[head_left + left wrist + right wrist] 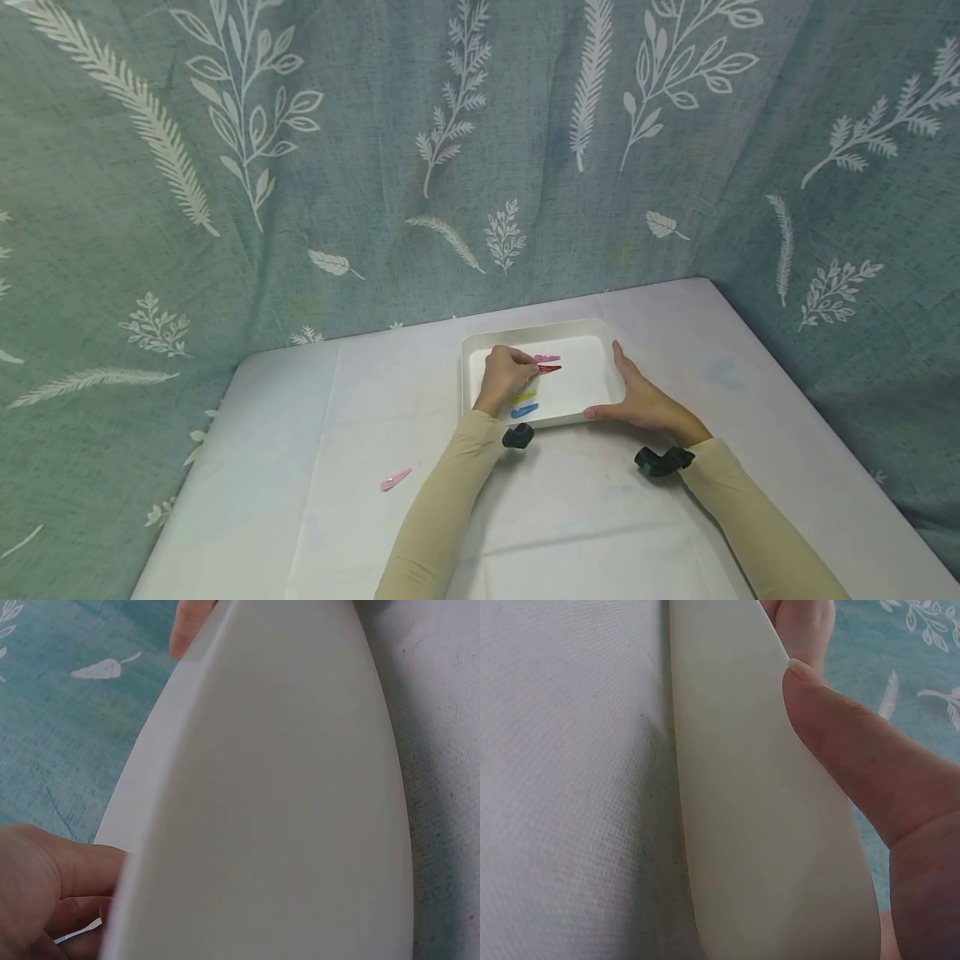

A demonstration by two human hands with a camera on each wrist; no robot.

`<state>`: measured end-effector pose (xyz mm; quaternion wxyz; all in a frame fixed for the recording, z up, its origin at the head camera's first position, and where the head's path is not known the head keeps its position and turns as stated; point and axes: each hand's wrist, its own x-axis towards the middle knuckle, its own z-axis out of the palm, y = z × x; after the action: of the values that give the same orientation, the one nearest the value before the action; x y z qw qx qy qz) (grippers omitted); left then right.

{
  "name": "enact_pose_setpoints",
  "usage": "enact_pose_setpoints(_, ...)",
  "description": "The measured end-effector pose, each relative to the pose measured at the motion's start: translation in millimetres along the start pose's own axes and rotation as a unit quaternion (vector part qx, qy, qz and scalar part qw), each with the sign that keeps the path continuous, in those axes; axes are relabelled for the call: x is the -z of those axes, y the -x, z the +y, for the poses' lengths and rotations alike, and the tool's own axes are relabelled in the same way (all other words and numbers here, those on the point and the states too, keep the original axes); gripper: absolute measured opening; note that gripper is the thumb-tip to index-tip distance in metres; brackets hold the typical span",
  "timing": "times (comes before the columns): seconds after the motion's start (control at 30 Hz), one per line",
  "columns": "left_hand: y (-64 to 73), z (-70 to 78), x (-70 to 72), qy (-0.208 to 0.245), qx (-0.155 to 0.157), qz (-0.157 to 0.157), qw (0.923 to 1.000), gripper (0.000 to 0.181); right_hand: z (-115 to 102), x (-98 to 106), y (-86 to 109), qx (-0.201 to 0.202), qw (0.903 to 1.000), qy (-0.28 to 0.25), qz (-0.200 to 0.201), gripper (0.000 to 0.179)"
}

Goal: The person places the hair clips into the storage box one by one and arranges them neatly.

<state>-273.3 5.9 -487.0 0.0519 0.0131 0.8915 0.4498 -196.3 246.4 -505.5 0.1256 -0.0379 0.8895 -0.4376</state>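
Observation:
A shallow white tray (592, 329) rests on the table. My left hand (506, 375) reaches inside it, thumb and fingertips pinching a red hair clip (550, 368). Just beyond the red clip lies a pink hair clip (548, 358). Yellow (524, 397) and blue (525, 411) hair clips lie nearer the tray's front wall. My right hand (645, 404) holds the tray's front right corner, thumb on the front wall and fingers along the right side. In the right wrist view, that thumb (855, 742) presses the outer wall near the rim. The tray wall (285, 780) hides the clips from the left wrist view.
Another pink hair clip (395, 479) lies on the white-covered table (360, 400), left of my left sleeve (442, 508). A speck of yellow shows at that sleeve's edge. A leaf-patterned curtain (375, 167) stands behind the table and along its right side.

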Motion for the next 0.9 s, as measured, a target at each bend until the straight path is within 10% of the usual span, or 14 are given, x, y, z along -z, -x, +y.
enact_pose_setpoints(0.9,10.3,7.8,19.6,0.020,-0.028,-0.003,0.9994,0.008,-1,1,0.5,-0.009,1.0000,-0.003,-0.001,0.144)
